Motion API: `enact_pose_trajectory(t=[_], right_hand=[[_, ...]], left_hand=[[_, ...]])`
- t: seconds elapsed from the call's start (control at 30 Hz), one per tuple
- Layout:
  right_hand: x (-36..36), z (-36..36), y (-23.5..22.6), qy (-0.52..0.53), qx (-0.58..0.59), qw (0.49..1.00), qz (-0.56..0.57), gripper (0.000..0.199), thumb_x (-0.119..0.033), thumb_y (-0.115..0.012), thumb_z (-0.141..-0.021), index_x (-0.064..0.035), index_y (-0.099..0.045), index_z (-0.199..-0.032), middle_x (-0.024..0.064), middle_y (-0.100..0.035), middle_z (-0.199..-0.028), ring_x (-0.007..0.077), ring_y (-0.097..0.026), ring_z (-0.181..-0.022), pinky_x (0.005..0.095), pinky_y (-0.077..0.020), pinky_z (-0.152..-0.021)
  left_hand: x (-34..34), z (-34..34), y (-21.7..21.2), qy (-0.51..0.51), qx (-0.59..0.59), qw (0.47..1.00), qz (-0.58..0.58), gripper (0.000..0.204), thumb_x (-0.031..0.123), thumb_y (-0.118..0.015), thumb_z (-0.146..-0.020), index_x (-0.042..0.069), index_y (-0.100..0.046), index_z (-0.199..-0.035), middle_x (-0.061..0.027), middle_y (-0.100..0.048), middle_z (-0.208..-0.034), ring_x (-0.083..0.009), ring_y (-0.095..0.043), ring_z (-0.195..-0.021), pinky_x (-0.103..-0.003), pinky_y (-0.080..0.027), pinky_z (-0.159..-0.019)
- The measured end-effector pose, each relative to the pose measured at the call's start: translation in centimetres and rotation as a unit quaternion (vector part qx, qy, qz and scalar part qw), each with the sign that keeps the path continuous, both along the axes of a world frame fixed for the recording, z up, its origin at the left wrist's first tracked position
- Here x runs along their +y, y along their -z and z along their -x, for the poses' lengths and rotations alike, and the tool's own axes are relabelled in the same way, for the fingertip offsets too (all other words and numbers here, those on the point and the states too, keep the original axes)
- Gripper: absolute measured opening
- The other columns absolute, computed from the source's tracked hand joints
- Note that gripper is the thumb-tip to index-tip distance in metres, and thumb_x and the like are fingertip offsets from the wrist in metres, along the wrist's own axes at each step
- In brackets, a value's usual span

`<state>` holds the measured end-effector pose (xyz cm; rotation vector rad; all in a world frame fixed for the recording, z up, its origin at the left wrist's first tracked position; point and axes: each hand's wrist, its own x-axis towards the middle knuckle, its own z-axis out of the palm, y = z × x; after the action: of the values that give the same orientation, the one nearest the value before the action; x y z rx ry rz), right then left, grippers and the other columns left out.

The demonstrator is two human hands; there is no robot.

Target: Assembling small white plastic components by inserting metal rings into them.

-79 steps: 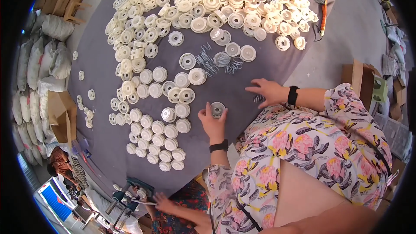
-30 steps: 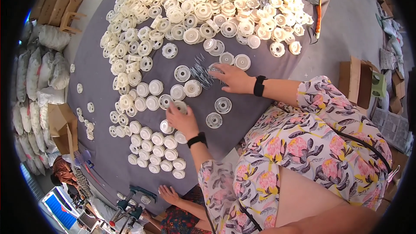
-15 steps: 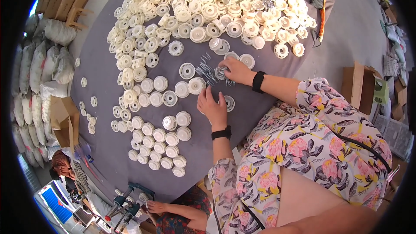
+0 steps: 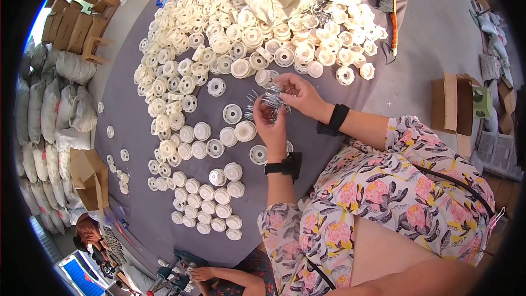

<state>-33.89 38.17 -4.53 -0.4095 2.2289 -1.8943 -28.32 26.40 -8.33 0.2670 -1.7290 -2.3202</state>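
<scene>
A tangle of thin silvery metal springs (image 4: 272, 98) is lifted between my hands over the grey cloth. My right hand (image 4: 301, 96) pinches the bunch from the upper right with its thumb and fingertips. From below, my left hand (image 4: 270, 126) curls its fingers round the lower left side of the same springs. Close to my left hand lie a round white plastic piece (image 4: 245, 131) and a flat white ring (image 4: 232, 113). Another white ring (image 4: 258, 154) sits beside my left wrist. Part of one more ring is hidden behind that wrist.
White plastic parts (image 4: 181, 33) heap across the far side of the grey-covered table (image 4: 164, 225). Stacked white pieces (image 4: 207, 207) stand in rows at the near left. A brush (image 4: 387, 0) lies far right. At the bottom, another person's hand (image 4: 203, 273) touches a hand press (image 4: 174, 274).
My hands have come together and picked the springs up off the cloth into a bunch. The view has shifted slightly. The other person's hand stays at the press.
</scene>
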Motion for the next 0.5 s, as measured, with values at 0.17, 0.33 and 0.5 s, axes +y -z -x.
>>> enact_pose_trajectory(t=[0.17, 0.33, 0.5], right_hand=[[0.1, 0.2, 0.7, 0.072, 0.043, 0.995, 0.05, 0.029, -0.014, -0.058, -0.084, -0.0075, -0.055, -0.112, 0.0017, -0.056, -0.103, 0.0087, -0.053, -0.087, 0.0251, -0.0444, -0.079], [0.8, 0.9, 2.9, 0.111, -0.151, 0.978, 0.092, 0.028, -0.022, -0.063, -0.083, -0.0029, -0.057, -0.102, 0.0037, -0.062, -0.089, 0.0089, -0.056, -0.079, 0.0235, -0.0448, -0.072], [0.6, 1.6, 4.7, 0.213, -0.189, 0.939, 0.194, 0.018, -0.019, -0.061, -0.084, -0.002, -0.059, -0.089, 0.0023, -0.061, -0.077, 0.0077, -0.055, -0.067, 0.0217, -0.0442, -0.063]], left_hand=[[0.7, -0.1, -0.6, -0.011, 0.017, 0.993, 0.12, 0.054, 0.001, -0.067, -0.076, 0.0, -0.043, -0.125, -0.0056, -0.053, -0.103, -0.0122, -0.053, -0.092, -0.024, -0.045, -0.075], [1.9, -0.5, 0.4, 0.007, -0.038, 0.987, 0.154, 0.043, 0.005, -0.07, -0.073, 0.0, -0.055, -0.113, -0.0046, -0.055, -0.099, -0.013, -0.054, -0.087, -0.025, -0.045, -0.074], [2.5, -1.4, 0.0, 0.015, -0.064, 0.964, 0.257, 0.035, 0.009, -0.071, -0.074, -0.002, -0.059, -0.106, -0.0062, -0.057, -0.098, -0.0134, -0.055, -0.085, -0.025, -0.045, -0.073]])
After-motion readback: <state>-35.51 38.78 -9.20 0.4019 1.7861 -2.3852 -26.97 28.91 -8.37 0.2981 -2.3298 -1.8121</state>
